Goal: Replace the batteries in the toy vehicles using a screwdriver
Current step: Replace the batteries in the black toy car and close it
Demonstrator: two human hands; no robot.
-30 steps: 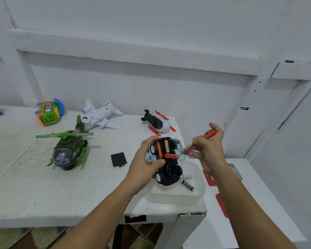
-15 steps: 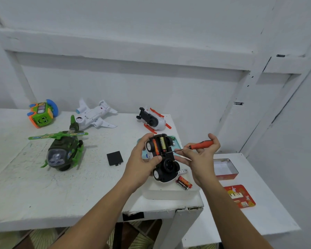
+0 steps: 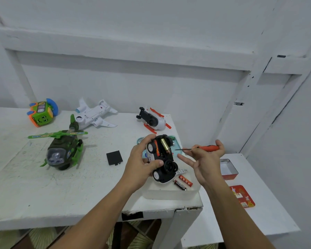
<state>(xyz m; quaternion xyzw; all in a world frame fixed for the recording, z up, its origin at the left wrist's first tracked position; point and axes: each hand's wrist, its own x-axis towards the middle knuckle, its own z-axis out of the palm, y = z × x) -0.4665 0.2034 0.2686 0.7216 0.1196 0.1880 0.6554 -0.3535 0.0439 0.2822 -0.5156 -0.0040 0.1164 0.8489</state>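
The toy car (image 3: 161, 159) is in the middle of the picture, turned belly up. The left hand (image 3: 142, 166) grips it, with the fingers curled over the top end and the thumb pressed on the side. Its battery hole is open, and a gold battery (image 3: 164, 146) and a red battery (image 3: 156, 148) sit inside.

The right hand (image 3: 205, 159) is just to the right of the car. It holds the orange screwdriver (image 3: 206, 148) in its upper fingers. Two lower fingers (image 3: 186, 159) stick out straight toward the car and hold nothing.

The car looks small, light and made of hard plastic. The wheels may roll, so I think the best place to hold it is by the body sides, as now. The batteries look smooth and may slip or roll.

Under the car is a white tray (image 3: 169, 194) with loose batteries (image 3: 184, 181) in it. The black cover (image 3: 114, 157) lies on the table (image 3: 43, 194), left of the left hand. A green helicopter (image 3: 63, 150), a white plane (image 3: 95, 116), a green cube toy (image 3: 41, 112) and a white and orange toy (image 3: 153, 120) sit farther back. At the right are a tin box (image 3: 229, 169) and a red lid (image 3: 242, 195). Nothing blocks the car.
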